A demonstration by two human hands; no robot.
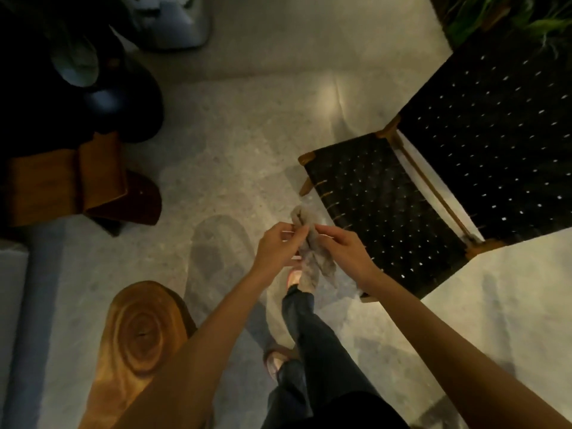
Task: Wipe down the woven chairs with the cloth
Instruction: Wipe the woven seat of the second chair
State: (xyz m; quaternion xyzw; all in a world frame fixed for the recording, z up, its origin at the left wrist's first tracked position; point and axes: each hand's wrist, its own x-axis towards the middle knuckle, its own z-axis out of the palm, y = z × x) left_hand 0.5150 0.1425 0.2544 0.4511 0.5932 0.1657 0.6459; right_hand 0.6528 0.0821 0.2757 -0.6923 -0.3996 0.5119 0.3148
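Head view: The person stands on a pale speckled floor (247, 134), both bare arms stretched forward. The left hand (278, 244) and right hand (345, 250) meet in front of the body, fingers of each curled and pinched on a crumpled grey cloth (312, 269). The cloth bunches above the fingertips and hangs below them, over the forward foot. It is near the front edge of the woven chair (387, 209) but apart from it. The chair stands to the right: black strap weave on a light wooden frame, backrest rising toward the upper right. A log-slice stool (139, 329) stands lower left. A foliage plant (501, 13) shows behind the chair.
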